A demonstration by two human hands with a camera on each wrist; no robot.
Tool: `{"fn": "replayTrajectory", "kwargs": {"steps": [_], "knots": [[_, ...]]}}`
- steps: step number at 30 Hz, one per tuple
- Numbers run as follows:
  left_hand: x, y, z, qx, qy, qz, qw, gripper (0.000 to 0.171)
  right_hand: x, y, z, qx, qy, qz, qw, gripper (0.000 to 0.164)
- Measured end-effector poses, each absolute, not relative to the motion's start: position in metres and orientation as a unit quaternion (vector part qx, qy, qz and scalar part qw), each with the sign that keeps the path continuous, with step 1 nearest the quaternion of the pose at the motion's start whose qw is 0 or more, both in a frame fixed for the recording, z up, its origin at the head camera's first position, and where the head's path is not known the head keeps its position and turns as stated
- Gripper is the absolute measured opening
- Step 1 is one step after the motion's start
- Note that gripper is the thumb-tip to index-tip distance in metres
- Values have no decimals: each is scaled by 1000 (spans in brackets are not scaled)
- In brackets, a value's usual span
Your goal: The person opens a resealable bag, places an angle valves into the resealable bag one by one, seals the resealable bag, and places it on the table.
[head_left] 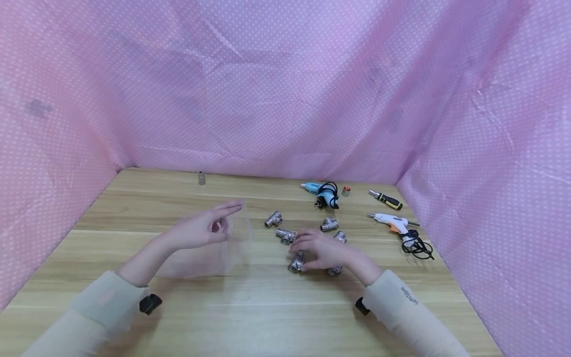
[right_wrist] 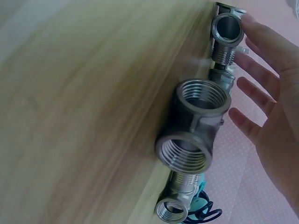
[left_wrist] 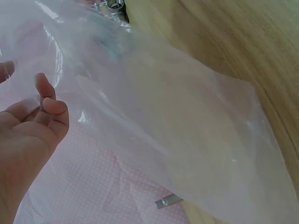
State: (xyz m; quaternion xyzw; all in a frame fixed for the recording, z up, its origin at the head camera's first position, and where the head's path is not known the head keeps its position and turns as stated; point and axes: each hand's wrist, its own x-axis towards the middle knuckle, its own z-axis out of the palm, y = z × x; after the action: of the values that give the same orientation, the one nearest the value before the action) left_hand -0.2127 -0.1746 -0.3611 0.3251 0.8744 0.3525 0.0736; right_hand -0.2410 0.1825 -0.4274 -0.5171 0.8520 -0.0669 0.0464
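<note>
A clear plastic bag (head_left: 238,238) hangs from my left hand (head_left: 200,230), whose fingers hold its upper edge; one finger is stretched out along it. In the left wrist view the bag (left_wrist: 187,126) spreads wide and hazy beside the hand (left_wrist: 32,121). My right hand (head_left: 318,248) is low over a metal tee pipe fitting (head_left: 296,263), thumb and fingers spread about it. In the right wrist view the thumb and a fingertip meet the edge of that fitting (right_wrist: 227,29); whether they grip it is unclear. More tee fittings (head_left: 285,236) lie around the right hand, one (right_wrist: 191,126) closest to the camera.
Behind the fittings lie a blue glue gun (head_left: 327,193) with a coiled black cord and a small red-topped piece (head_left: 346,191). A screwdriver (head_left: 386,199) and a white glue gun (head_left: 397,224) are at the right. One metal cylinder (head_left: 201,178) stands near the back edge.
</note>
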Motion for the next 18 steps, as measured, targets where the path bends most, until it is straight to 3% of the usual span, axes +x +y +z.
{"fn": "replayTrajectory", "kwargs": {"steps": [4, 13, 18], "knots": [[-211, -173, -361, 325, 869, 364, 79, 76, -242, 184, -429, -523, 849, -58, 52, 48], [-211, -171, -364, 337, 865, 363, 79, 86, -242, 185, -428, -514, 851, -89, 57, 26], [-211, -171, -365, 340, 866, 358, 81, 87, -242, 183, -429, -523, 847, -97, 16, 24]]}}
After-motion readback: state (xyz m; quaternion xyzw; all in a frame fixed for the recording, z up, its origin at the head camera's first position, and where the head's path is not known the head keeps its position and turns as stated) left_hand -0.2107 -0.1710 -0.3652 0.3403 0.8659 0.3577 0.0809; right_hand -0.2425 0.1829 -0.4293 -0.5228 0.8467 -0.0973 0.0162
